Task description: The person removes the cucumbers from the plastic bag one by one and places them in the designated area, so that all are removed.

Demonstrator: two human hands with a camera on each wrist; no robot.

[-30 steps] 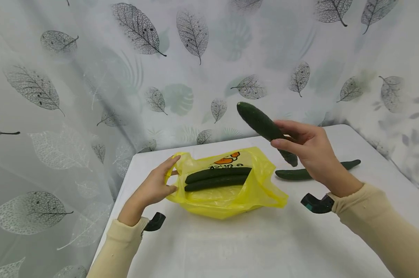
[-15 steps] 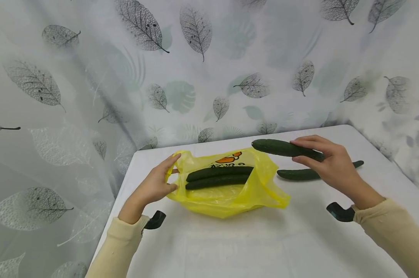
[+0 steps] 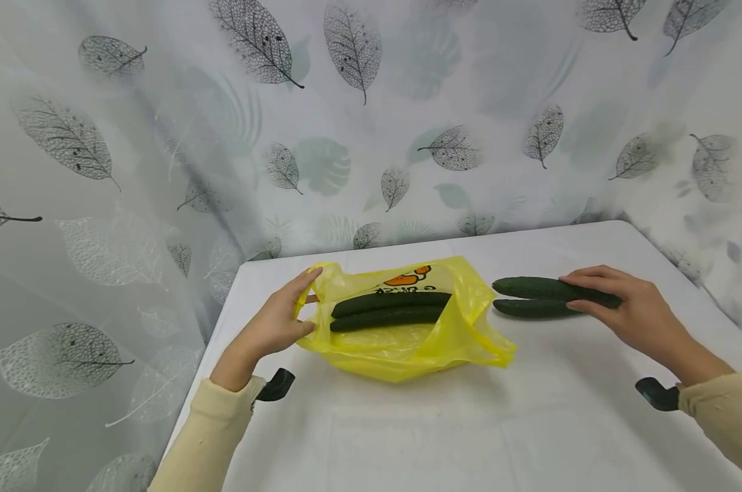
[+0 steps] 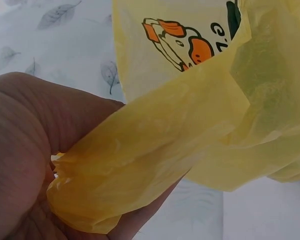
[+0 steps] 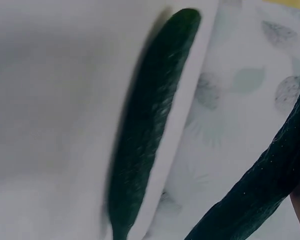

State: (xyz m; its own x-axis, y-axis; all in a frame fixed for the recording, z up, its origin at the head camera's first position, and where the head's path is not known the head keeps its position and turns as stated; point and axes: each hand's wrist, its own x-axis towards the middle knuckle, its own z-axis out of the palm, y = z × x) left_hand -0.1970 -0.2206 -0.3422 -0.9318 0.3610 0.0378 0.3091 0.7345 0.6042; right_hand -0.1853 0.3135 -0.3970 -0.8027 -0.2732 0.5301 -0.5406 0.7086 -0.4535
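A yellow plastic bag point(image 3: 395, 365) lies with its mouth facing me, two dark green cucumbers point(image 3: 386, 318) side by side inside. My left hand point(image 3: 269, 328) grips the bag's left edge; in the left wrist view the film bunches between thumb and fingers. To the right, my right hand point(image 3: 641, 318) holds another cucumber point(image 3: 527, 287) near its right end. It appears just behind a cucumber lying on the table point(image 3: 527, 309), roughly parallel to it. In the right wrist view, the held cucumber point(image 5: 270, 172) is apart from the lying one point(image 5: 145, 130).
The white table point(image 3: 402, 437) extends in front of the bag and to the right. A curtain with leaf prints point(image 3: 346, 157) hangs behind the table and along its left side. Each wrist carries a small black camera mount point(image 3: 275, 385).
My right hand has lowered the cucumber and carried it rightward, turning it from steeply tilted to nearly level beside the lying one. My left hand keeps its hold on the bag.
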